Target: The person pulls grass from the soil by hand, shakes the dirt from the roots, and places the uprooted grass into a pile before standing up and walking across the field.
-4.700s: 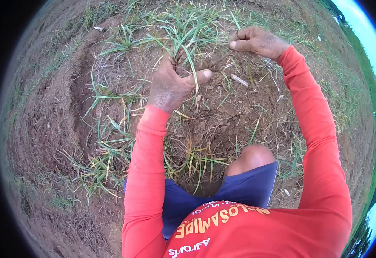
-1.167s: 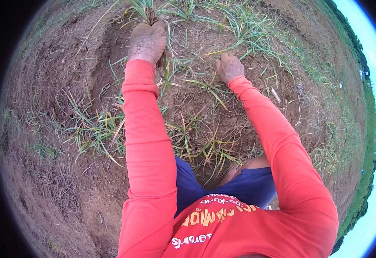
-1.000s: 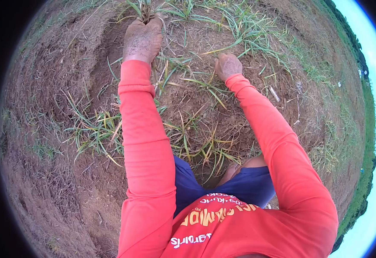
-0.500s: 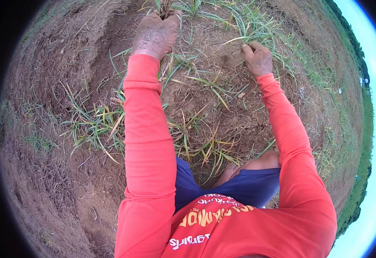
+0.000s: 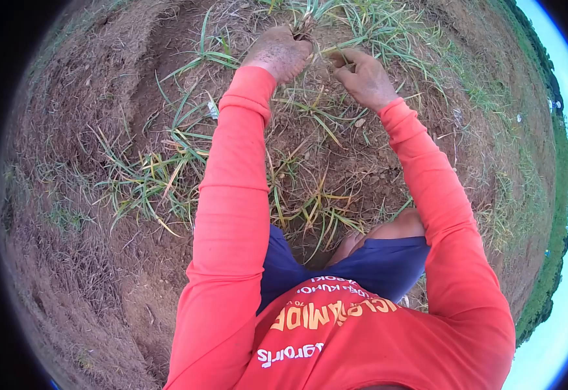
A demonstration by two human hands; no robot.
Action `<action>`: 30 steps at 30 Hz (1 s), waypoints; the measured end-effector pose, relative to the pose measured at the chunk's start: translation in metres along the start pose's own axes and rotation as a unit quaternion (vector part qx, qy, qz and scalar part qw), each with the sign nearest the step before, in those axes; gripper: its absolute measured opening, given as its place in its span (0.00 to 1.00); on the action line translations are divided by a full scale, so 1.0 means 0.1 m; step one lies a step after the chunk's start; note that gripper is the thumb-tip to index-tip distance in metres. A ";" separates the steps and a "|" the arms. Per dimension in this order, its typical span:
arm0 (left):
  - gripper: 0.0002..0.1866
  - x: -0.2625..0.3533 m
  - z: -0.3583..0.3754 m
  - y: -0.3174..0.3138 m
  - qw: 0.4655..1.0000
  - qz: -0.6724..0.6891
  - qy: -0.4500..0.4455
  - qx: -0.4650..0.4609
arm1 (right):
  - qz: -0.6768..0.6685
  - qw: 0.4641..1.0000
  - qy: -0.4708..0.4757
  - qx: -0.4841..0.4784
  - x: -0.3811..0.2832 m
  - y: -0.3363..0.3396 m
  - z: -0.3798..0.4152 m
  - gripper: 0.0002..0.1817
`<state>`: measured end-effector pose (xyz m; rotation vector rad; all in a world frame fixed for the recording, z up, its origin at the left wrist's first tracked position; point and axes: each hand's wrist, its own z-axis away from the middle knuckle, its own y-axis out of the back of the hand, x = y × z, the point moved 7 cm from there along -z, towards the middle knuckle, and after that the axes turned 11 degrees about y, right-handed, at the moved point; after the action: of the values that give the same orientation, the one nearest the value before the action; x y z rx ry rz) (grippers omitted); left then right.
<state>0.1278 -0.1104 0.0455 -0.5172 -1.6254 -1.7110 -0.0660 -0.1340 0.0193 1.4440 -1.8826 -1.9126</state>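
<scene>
Near the top of the view my left hand (image 5: 279, 53) is closed around the base of a tuft of long, narrow green leaves (image 5: 303, 26), with dry brownish stalks at its grip. My right hand (image 5: 363, 79) is just to the right, a short gap away. Its fingers curl toward the thumb, and anything thin between them is too small to make out. Below the hands, a plant with thin green and yellowing leaves (image 5: 323, 117) lies spread on the brown soil (image 5: 362, 156). Another yellow-green tuft (image 5: 316, 205) grows close to my knees.
Leafy clumps (image 5: 157, 179) grow left of my left arm, and denser green grass (image 5: 388, 32) lies beyond my right hand. A small white scrap (image 5: 213, 110) rests by my left sleeve. Dry plant litter (image 5: 76, 273) covers the ground at left.
My left hand has moved right and slightly down with the tuft in its grip. The right hand has shifted left toward it, so the two are now close together.
</scene>
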 end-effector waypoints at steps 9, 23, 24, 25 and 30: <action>0.29 -0.13 -0.03 0.38 0.998 -0.023 -0.002 0.059 | 0.048 0.992 0.007 -0.117 0.06 -1.03 0.59 0.23; 0.26 -0.33 0.32 0.86 0.991 0.081 0.065 0.085 | 0.254 0.938 -0.080 -0.224 -0.05 -1.17 0.42 0.13; 0.25 -0.35 0.33 0.92 0.992 0.052 0.069 0.090 | 0.230 0.936 -0.100 -0.248 0.02 -1.15 0.33 0.13; 0.26 -0.38 0.33 0.96 0.992 0.020 0.076 0.095 | 0.204 0.933 -0.119 -0.272 0.08 -1.16 0.27 0.14; 0.21 -0.34 0.42 1.01 0.983 0.138 0.025 0.118 | 0.203 0.943 -0.118 -0.238 0.06 -1.05 0.28 0.15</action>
<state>0.2160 -0.0576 0.0964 -0.5489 -1.6110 -1.2997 -0.0318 -0.0929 -0.0760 0.6547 -1.4843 -2.1792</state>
